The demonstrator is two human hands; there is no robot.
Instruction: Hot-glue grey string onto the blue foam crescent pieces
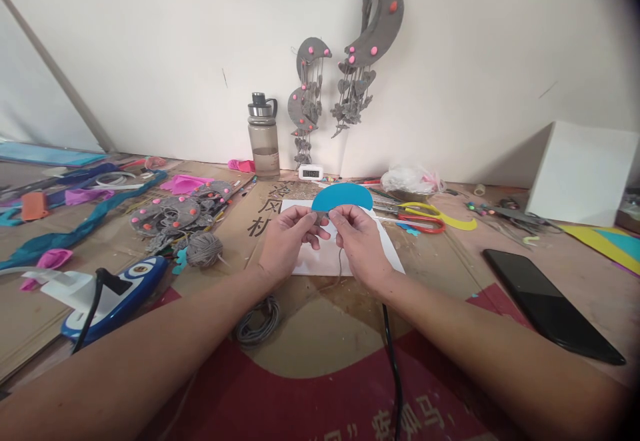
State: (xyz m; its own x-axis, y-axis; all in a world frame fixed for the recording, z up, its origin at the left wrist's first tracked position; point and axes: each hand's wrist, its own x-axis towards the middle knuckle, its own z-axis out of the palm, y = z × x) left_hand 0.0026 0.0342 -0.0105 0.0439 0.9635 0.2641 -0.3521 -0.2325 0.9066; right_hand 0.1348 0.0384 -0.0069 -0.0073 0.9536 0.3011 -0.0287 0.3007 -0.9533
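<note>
At 7 o'clock, the yarn coil (257, 321) could tangle with the grey strand (341, 265) at 6. Centrally, left hand (287, 235) and right hand (361, 238) share a pinching grip on a small grey piece (322, 217); uneven pulling might break it. Careless pushing could crease the blue card (343, 196) beyond, at 12.
</note>
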